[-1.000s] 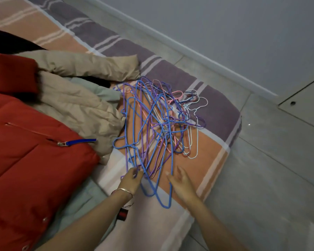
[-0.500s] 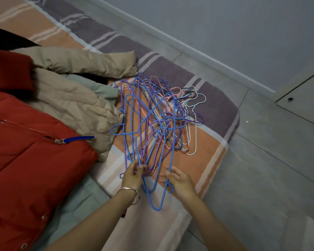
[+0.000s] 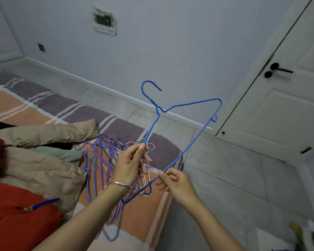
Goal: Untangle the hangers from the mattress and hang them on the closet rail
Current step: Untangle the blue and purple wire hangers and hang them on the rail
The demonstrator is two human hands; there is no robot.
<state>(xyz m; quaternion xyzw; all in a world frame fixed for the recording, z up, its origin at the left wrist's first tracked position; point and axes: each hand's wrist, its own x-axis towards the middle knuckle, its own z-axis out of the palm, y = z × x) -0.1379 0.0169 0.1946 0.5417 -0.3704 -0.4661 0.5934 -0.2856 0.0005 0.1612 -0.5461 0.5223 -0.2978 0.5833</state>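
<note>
Holding blue hanger (image 3: 194,138), now raised off the tangle (image 3: 98,160).

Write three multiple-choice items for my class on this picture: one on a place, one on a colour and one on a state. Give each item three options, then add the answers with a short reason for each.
1. The tangled pile of hangers lies on:
A the striped mattress
B the floor tiles
C the door handle

2. The raised hanger is:
A pink
B blue
C white

3. Of the left hand and the right hand, which pinch the raised hanger?
A the left only
B both
C neither

Answers:
1 A, the pile rests on the mattress's orange and purple stripes.
2 B, its hook and its whole frame are blue against the pale wall.
3 B, the left hand pinches a sloping arm of the frame and the right hand pinches the long straight bar.
</note>
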